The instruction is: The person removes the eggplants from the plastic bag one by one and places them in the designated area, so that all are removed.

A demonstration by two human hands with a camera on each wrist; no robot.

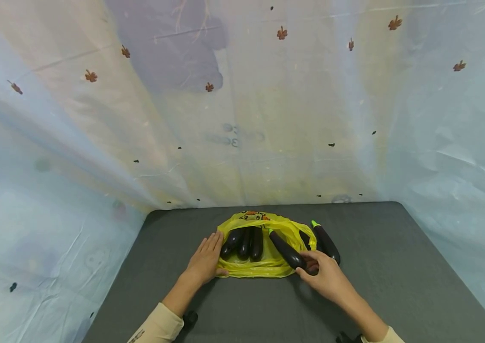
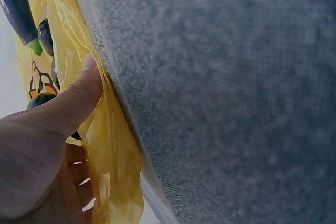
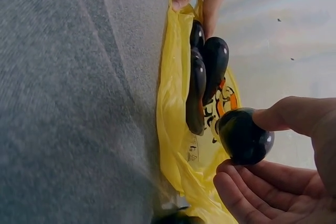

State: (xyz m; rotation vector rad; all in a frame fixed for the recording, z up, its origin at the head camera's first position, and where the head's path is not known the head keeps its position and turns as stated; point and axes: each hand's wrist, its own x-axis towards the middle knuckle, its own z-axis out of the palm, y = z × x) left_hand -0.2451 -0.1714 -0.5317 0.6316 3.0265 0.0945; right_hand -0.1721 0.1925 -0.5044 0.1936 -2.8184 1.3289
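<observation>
A yellow plastic bag [image 1: 251, 271] lies on the dark grey table with its mouth toward me. Inside it, three dark eggplants [image 1: 244, 244] lie side by side on the left. My right hand [image 1: 328, 276] pinches the blunt end of another eggplant [image 1: 286, 249] between thumb and fingers; its green tip points into the bag's mouth. Resting against the bag's left side is my left hand [image 1: 203, 259], fingers straight and thumb on the lower rim. The left wrist view shows that thumb [image 2: 79, 95] against the yellow plastic [image 2: 113, 156].
One more eggplant [image 1: 327, 244] lies on the table [image 1: 371, 267] just right of the bag. A dark piece [image 1: 304, 238] shows at the bag's right rim, partly hidden. A patterned sheet [image 1: 268, 119] hangs behind the table and along both sides.
</observation>
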